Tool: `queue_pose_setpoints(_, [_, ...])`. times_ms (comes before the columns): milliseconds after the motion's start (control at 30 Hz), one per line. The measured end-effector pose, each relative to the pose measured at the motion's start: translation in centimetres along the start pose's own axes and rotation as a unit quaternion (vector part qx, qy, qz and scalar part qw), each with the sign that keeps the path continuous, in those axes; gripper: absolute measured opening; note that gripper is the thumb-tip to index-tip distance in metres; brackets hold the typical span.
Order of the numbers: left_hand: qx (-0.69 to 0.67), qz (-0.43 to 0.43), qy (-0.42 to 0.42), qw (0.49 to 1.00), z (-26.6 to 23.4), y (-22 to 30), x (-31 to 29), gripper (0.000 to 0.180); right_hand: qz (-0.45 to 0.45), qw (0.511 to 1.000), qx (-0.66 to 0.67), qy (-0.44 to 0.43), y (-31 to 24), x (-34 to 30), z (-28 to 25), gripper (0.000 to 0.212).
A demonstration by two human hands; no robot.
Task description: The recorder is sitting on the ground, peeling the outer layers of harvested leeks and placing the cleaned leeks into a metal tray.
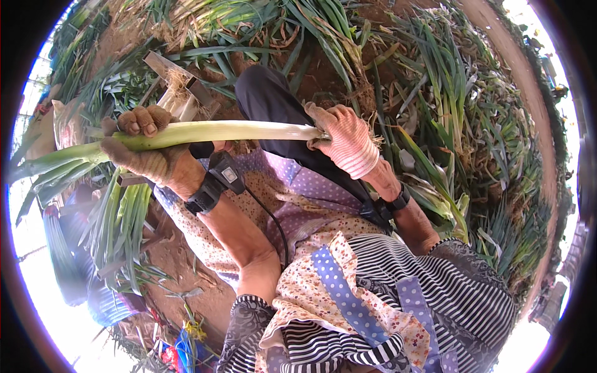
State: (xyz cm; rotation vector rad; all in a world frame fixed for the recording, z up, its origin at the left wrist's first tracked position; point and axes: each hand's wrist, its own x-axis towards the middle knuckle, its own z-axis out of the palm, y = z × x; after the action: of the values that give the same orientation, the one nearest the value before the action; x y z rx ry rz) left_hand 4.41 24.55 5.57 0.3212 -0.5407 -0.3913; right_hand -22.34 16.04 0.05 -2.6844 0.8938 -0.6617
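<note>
A long leek (230,130) lies level across my lap, its green leaves to the left and its white root end to the right. My left hand (146,140), in a soiled knit glove, is wrapped round the green part of the stalk. At the other end my right hand (348,140), in a striped knit glove, pinches the root tip; roots stick out beside the palm. Just beyond my left hand, more leeks (177,99) rest with their roots up in a metal frame (163,65).
Heaps of leeks and trimmed leaves (435,87) cover the ground ahead and to the right. Leek leaves (121,224) hang over at the left, near a bundle in clear plastic (68,248). Bare brown soil (186,273) shows at the lower left, with a blue plastic bag (185,348).
</note>
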Motion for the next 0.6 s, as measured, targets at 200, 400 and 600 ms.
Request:
queue_pose_setpoints(200, [-0.020,-0.016,-0.016,1.000,0.0,-0.1,0.0,0.031,0.006,0.999,0.035,-0.007,0.3,-0.5,0.2,0.065])
queue_pose_setpoints(400, [-0.001,-0.011,-0.023,1.000,-0.1,-0.2,-0.1,0.031,0.062,0.988,0.144,-0.006,1.0,-0.9,-0.4,0.053])
queue_pose_setpoints(600, [0.074,0.030,0.043,0.996,0.4,0.0,-0.2,0.038,0.228,0.956,0.082,0.164,3.6,-3.7,-1.1,0.040])
